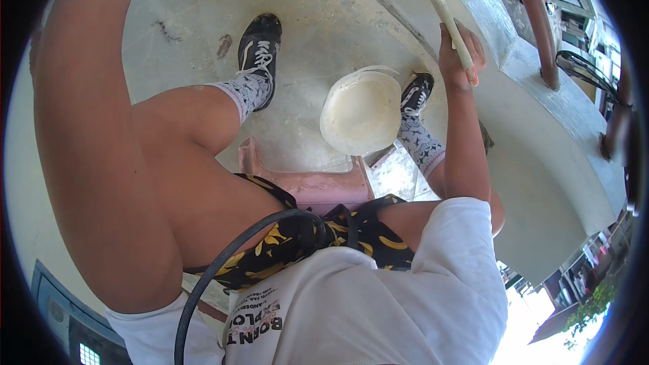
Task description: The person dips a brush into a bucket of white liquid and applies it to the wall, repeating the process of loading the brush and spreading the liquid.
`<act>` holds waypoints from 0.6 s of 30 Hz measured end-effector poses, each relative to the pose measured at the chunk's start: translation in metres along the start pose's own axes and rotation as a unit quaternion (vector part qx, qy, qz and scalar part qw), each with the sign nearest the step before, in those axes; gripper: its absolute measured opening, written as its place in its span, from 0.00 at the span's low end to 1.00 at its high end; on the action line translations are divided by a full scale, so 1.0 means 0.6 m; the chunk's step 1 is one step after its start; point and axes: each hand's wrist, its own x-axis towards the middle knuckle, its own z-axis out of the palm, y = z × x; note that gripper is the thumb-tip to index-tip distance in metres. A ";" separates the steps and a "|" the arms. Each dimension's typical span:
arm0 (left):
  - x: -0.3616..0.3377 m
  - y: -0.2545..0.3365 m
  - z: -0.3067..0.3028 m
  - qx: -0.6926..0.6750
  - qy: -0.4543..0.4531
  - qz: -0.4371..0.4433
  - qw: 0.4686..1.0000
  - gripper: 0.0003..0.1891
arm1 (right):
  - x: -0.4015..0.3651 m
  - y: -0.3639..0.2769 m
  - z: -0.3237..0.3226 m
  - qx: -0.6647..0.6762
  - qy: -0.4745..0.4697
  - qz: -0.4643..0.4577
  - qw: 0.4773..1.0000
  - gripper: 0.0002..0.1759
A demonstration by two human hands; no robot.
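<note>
My right hand [462, 55] is closed around a long, thin, pale tool [451, 23] at the upper right, beside a pale curved wall [473, 0]. One end of the tool sticks out past the fingers; its exact kind is unclear. My left arm reaches up along the left side and leaves the frame at the top, so the left hand is out of sight. Between my feet stands a round whitish bucket [362, 112] with a pale inside and a thin handle at its rim.
Beneath me is a pink stool [321, 188]. A black cable [215, 267] curves over my lap. Two black shoes rest on the pale, stained floor [186, 23]. Reddish-brown metal bars [539, 23] rise from a ledge [564, 105] at the right.
</note>
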 end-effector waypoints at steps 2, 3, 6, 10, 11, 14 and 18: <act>-0.002 -0.004 0.007 -0.022 0.007 0.006 1.000 0.21 | -0.006 -0.009 0.002 0.020 0.001 -0.010 1.000 0.09; 0.001 -0.012 0.012 -0.006 0.020 0.008 1.000 0.21 | -0.013 -0.015 0.006 0.039 0.000 -0.019 0.999 0.09; -0.016 -0.032 0.042 0.065 0.092 0.074 0.991 0.21 | -0.053 -0.006 0.070 0.045 -0.044 0.009 0.998 0.09; -0.023 -0.031 0.038 0.108 0.094 0.110 0.983 0.20 | -0.110 0.023 0.149 0.060 -0.094 0.029 0.993 0.11; -0.011 -0.025 0.023 0.108 0.091 0.111 0.984 0.20 | -0.114 0.025 0.156 0.060 -0.096 0.031 0.993 0.11; 0.005 -0.017 0.010 -0.011 -0.083 -0.077 0.994 0.20 | -0.127 0.032 0.161 0.045 -0.107 0.057 0.992 0.11; -0.004 -0.021 0.042 0.146 0.091 0.050 0.984 0.18 | -0.127 0.044 0.164 0.040 -0.109 0.079 0.990 0.11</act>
